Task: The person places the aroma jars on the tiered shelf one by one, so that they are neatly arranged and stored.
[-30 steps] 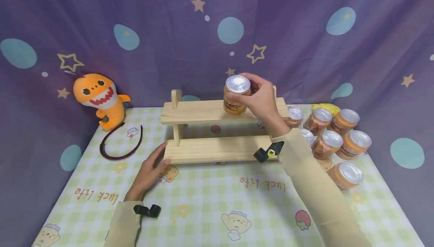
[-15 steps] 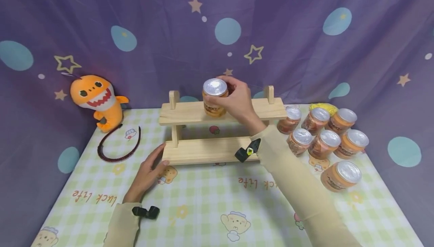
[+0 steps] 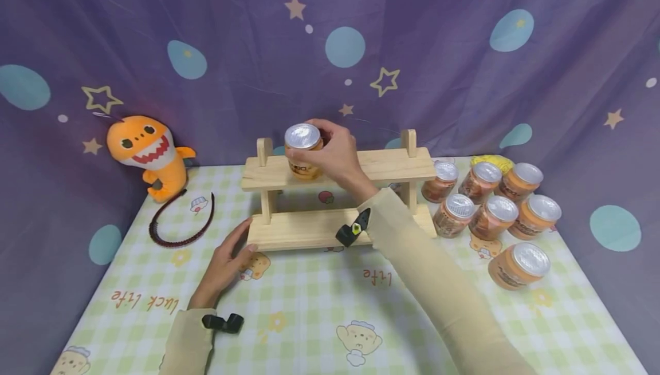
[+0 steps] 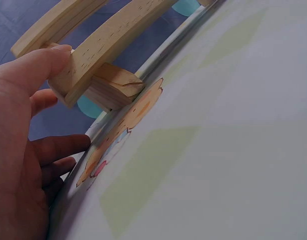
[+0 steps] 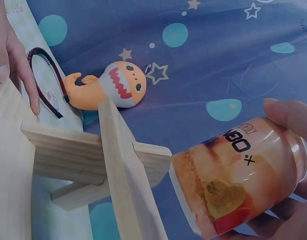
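Note:
My right hand (image 3: 337, 154) grips an orange-labelled can (image 3: 304, 170) with a silver lid, thumb in front and fingers behind. The can is upright over the left part of the upper plank (image 3: 387, 164) of a two-tier wooden shelf (image 3: 309, 231). In the right wrist view, the can's base (image 5: 186, 205) is close to the plank edge, and printed lettering shows on its side. At the lower plank's left end, my left hand (image 3: 222, 263) holds the corner between thumb and index finger. Its other fingers (image 4: 61, 148) hang beside the tablecloth in the left wrist view.
Several similar cans (image 3: 492, 217) stand right of the shelf, one (image 3: 510, 266) nearer the front. Behind them lies something yellow (image 3: 492, 162). A dark headband (image 3: 177, 243) and an orange shark plush (image 3: 172, 172) are on the left. A purple curtain (image 3: 232, 106) hangs behind.
My right hand has carried the can leftward along the upper plank, from right of its middle to near its left end, slightly lower. My left hand has stayed at the shelf's corner.

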Available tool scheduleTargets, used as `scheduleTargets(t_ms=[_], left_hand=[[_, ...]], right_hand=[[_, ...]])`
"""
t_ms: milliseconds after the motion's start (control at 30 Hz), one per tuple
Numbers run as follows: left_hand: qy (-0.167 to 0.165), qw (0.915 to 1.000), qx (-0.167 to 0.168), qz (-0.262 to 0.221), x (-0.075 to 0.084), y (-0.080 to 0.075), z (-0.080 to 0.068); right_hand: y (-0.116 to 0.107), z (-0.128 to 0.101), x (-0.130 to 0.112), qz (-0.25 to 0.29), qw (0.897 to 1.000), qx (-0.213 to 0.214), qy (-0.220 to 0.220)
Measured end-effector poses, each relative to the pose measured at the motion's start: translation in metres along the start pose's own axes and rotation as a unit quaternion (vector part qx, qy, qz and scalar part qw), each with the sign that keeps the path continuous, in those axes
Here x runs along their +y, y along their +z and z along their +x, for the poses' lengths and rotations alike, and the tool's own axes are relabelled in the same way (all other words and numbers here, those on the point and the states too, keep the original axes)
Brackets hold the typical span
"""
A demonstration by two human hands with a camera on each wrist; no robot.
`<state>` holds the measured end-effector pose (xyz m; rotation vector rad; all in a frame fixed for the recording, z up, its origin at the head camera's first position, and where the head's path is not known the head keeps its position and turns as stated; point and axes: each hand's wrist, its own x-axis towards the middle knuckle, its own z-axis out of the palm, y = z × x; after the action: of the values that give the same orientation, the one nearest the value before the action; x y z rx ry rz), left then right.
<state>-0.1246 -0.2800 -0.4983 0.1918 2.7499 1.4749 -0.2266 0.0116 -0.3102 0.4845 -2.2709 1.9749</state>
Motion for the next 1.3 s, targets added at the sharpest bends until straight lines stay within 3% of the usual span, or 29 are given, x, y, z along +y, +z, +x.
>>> scheduleTargets(t_ms=[700, 900, 1300], left_hand=[[-0.005, 0.9999, 0.0, 0.013, -0.002, 0.0, 0.002], [-0.014, 0.9999, -0.002, 0.003, -0.002, 0.001, 0.001], [-0.003, 1.0, -0.001, 0.003, -0.002, 0.001, 0.001]], right_hand=[[0.035, 0.009, 0.007, -0.027, 0.999, -0.034, -0.002], [0.042, 0.014, 0.007, -0.041, 0.999, -0.022, -0.01], [0.051, 0.021, 0.011, -0.077, 0.996, -0.028, 0.036]])
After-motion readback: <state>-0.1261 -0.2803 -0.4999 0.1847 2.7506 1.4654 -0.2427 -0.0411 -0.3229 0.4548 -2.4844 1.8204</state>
